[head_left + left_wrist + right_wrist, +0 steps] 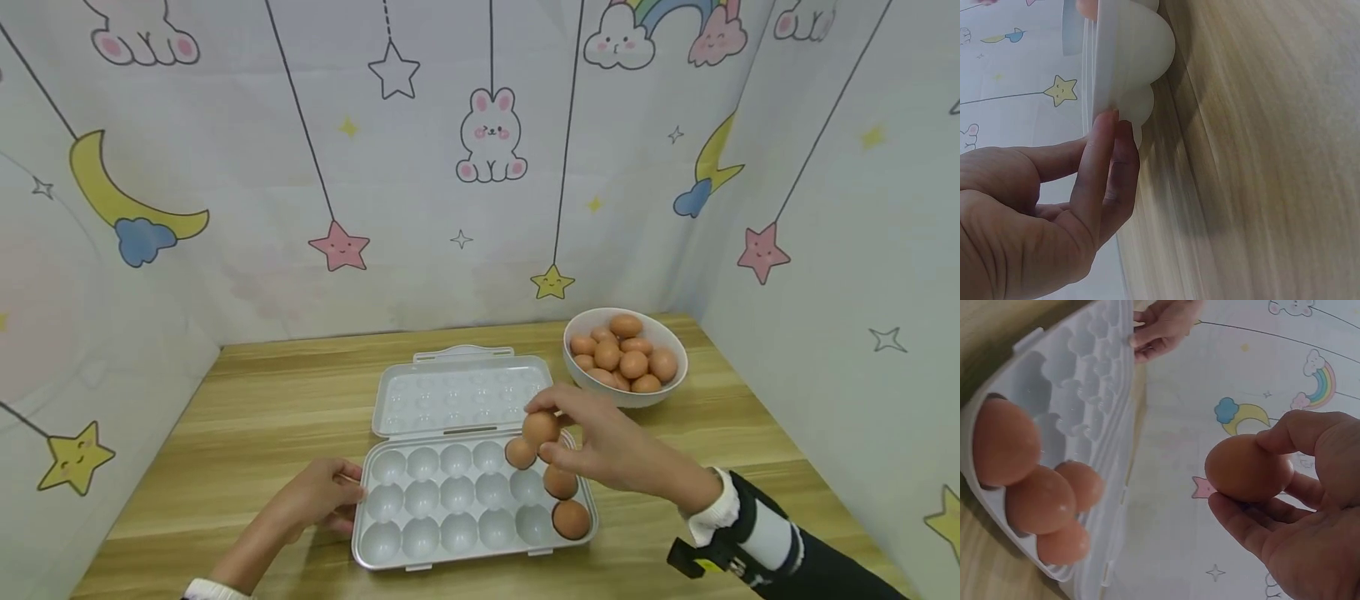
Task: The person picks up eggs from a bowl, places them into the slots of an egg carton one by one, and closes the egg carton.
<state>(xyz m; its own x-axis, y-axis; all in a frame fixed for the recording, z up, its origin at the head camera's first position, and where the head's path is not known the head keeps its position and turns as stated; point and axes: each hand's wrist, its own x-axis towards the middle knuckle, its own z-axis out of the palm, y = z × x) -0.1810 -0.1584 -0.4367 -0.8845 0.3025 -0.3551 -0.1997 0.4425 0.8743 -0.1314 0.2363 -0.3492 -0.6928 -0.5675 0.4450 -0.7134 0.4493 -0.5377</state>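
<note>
A brown egg (541,428) is pinched between the thumb and fingers of my right hand (600,437), above the back right corner of the white egg tray (438,557). The right wrist view shows this held egg (1249,469) apart from the tray. My left hand (318,498) grips the tray's left edge, its fingertips at the rim (1102,94) in the left wrist view. Several eggs sit in cups at the tray's right end, among them a front corner egg (571,519) and one in the back row (520,453). In the head view, my right hand and the held egg hide the back corner cup.
Behind the tray its hinged lid (457,398) lies folded back on the wooden table (285,392). A white bowl (633,400) heaped with brown eggs (633,364) stands at the back right. A patterned curtain (420,192) encloses the table's back and sides.
</note>
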